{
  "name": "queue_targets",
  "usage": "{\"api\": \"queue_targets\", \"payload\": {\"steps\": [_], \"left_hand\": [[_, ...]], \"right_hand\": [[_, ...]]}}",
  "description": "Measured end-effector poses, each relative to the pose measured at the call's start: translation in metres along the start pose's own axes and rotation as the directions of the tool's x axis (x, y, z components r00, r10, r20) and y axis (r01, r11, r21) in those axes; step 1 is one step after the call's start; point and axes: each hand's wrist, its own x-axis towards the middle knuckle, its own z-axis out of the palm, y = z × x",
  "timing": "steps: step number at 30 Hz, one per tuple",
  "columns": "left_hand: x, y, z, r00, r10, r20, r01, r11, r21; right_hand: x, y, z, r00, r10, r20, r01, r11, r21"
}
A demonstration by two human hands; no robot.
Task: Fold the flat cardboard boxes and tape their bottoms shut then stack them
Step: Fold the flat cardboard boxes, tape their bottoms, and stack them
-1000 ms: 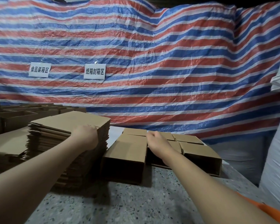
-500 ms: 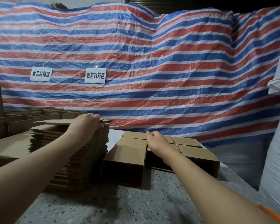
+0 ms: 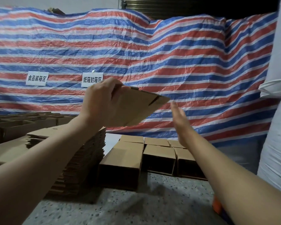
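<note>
My left hand [image 3: 98, 101] grips one flat cardboard box [image 3: 136, 108] by its left end and holds it in the air, tilted, above the tall stack of flat boxes [image 3: 81, 161]. My right hand [image 3: 181, 122] hovers to the right of the lifted box with straight fingers, apart from it and holding nothing. Several folded boxes [image 3: 125, 159] stand in rows on the speckled table [image 3: 120, 208] below my right hand.
More open folded boxes [image 3: 23, 122] sit at the far left behind the stack. A red, white and blue striped tarp [image 3: 169, 62] with two white signs hangs behind the table. White sacks [image 3: 274, 151] stand at the right. An orange object [image 3: 216, 206] shows at the lower right.
My left hand has lifted one flat box off the stack and up into the air. My right hand has left the folded boxes and risen towards the lifted box.
</note>
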Motion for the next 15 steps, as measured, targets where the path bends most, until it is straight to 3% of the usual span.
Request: {"api": "queue_targets", "payload": {"steps": [3,7,11,15], "left_hand": [[0.0,0.018,0.005,0.992,-0.123,-0.012,0.12,0.984,-0.132],[-0.012,0.04,0.019,0.95,-0.306,0.06,0.308,0.894,-0.324],[-0.022,0.044,0.034,0.762,-0.587,0.274,0.641,0.623,-0.449],[-0.035,0.047,0.044,0.582,-0.69,0.431,0.809,0.436,-0.394]], "right_hand": [[0.006,-0.013,-0.025,0.995,-0.024,-0.096,0.036,0.993,0.115],[0.0,-0.017,-0.048,0.982,0.014,-0.19,0.008,0.993,0.118],[-0.019,-0.011,-0.067,0.951,-0.021,-0.308,0.055,0.993,0.102],[-0.04,-0.007,-0.078,0.946,0.022,-0.323,-0.001,0.998,0.065]]}}
